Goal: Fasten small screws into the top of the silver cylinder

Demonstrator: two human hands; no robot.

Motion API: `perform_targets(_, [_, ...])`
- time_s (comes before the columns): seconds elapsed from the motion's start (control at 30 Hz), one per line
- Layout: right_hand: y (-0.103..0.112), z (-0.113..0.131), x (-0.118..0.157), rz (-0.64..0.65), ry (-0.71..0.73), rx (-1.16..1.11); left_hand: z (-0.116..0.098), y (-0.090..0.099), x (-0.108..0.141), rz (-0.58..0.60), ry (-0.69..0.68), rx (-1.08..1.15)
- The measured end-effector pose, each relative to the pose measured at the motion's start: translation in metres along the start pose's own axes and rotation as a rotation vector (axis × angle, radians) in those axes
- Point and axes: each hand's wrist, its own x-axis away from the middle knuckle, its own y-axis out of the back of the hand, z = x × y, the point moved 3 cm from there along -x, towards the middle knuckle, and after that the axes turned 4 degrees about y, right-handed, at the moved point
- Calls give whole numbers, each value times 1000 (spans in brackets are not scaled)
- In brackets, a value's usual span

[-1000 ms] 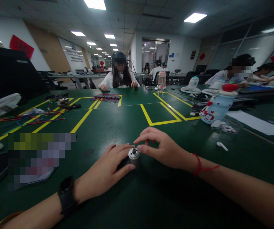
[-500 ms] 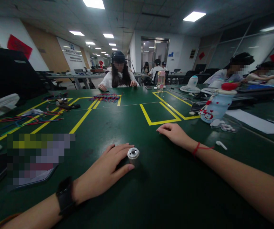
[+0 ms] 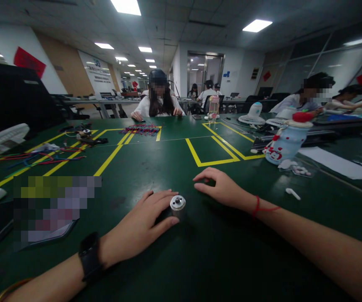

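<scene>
One cylinder (image 3: 177, 205), left fingers (image 3: 168, 223) around, right fingers (image 3: 205, 173) parted

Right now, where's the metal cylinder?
In the head view, the metal cylinder stands below centre on the green table, between the left hand and the right hand, nearer the left.

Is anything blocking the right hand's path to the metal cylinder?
Nothing visible: the right hand faces the metal cylinder across a gap, and the left hand is on the cylinder's opposite side.
</scene>
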Motion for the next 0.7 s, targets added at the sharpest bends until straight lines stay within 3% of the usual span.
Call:
perform_targets(0.1, [-11,42,6,8,213,-112,-1,0,-1,-16,-15,-7])
perform_targets(0.2, [-16,62,8,-19,236,-132,-2,0,-1,-27,-31,-10])
perform_targets(0.37, [-4,51,7,-127,208,-262,-3,1,0,-21,-32,-18])
perform_targets(0.57, [-7,29,23,229,212,-19,1,-1,-1,0,-8,-15])
perform_targets(0.7, [-9,25,26,238,187,-44,2,-1,0,7,-1,-11])
